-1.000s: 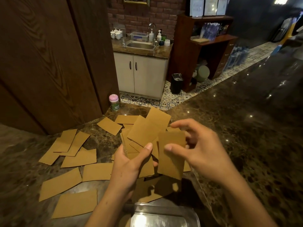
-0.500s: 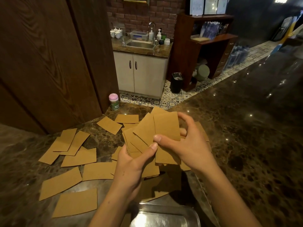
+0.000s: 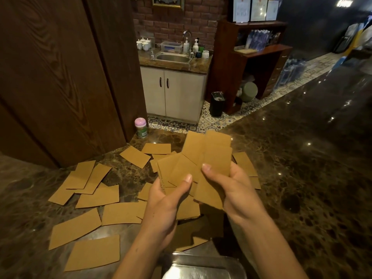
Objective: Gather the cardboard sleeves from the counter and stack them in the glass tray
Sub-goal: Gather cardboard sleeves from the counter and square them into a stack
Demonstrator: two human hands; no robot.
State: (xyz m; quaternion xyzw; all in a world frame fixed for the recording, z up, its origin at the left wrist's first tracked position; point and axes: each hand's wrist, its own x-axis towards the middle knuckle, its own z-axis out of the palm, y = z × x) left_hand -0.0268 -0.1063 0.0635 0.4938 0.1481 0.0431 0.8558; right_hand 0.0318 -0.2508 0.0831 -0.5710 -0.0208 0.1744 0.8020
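Left hand (image 3: 165, 202) and right hand (image 3: 233, 190) pinched fanned flat brown cardboard sleeves (image 3: 203, 158); the loose fan risked slipping out between them.

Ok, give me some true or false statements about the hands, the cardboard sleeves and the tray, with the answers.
1. The left hand and right hand both grip a fanned bunch of sleeves. True.
2. The glass tray is piled with sleeves. False: its visible part holds none.
3. Loose sleeves lie on the counter left of the hands. True.
4. The pink-lidded container lies on its side. False: it stands upright beside the wooden panel.
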